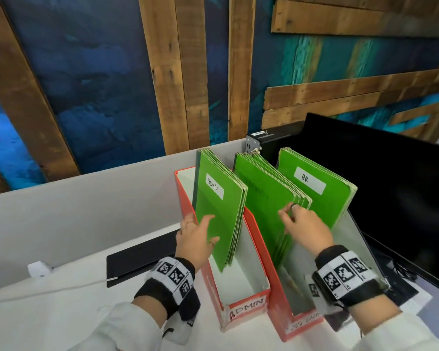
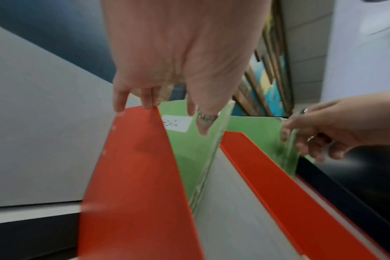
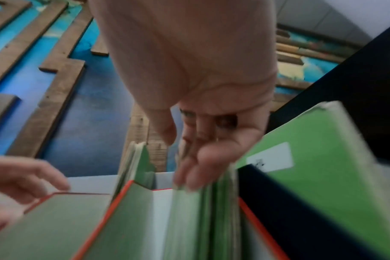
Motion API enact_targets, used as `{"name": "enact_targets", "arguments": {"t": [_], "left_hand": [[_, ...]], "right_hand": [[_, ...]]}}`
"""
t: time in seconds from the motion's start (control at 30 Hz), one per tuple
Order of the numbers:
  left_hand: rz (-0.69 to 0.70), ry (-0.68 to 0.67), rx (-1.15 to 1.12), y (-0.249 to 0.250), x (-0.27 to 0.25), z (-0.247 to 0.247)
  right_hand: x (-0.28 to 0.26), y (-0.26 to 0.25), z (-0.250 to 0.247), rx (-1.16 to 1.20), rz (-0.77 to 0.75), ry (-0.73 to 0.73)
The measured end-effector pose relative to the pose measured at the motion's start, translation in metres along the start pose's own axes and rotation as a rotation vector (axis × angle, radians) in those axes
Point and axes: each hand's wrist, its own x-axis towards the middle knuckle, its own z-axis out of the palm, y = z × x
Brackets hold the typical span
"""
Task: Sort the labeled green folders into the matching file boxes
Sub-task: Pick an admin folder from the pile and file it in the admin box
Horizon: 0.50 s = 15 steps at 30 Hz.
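Note:
Three stacks of green folders stand upright in file boxes. The ADMIN folders lean in the red ADMIN box. My left hand touches them with straight fingers: some fingertips rest on the box's red wall, others lie on the front folder. The middle folders, whose label is unreadable, stand in a second red box. My right hand curls its fingers round their right edge. The HR folders stand furthest right, untouched.
A black monitor stands close on the right, with cables below it. A dark flat pad and a white charger with its cable lie left of the boxes. A grey partition runs behind.

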Motion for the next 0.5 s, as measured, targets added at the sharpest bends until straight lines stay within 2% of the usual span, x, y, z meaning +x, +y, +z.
{"name": "enact_targets", "arguments": {"t": [0.07,0.13,0.2,0.27,0.33,0.5], "left_hand": [[0.129,0.131,0.057,0.022,-0.003,-0.003],[0.275,0.204,0.113,0.044,-0.004,-0.001],[0.374,0.126,0.106,0.063,-0.003,0.003],[0.393,-0.038,0.118,0.077,-0.001,0.012],[0.384,-0.138,0.169,0.083,0.002,0.02],[0.374,-0.209,0.221,0.082,0.003,0.028]], "right_hand": [[0.002,0.016,-0.003,-0.144,0.067,-0.076],[0.004,0.028,0.002,-0.171,0.071,-0.097],[0.005,0.033,0.008,-0.14,0.042,-0.058],[0.005,0.034,0.011,-0.122,0.006,-0.023],[0.005,0.034,0.011,-0.137,-0.013,-0.023],[0.003,0.032,0.016,-0.128,-0.079,-0.047]]}}
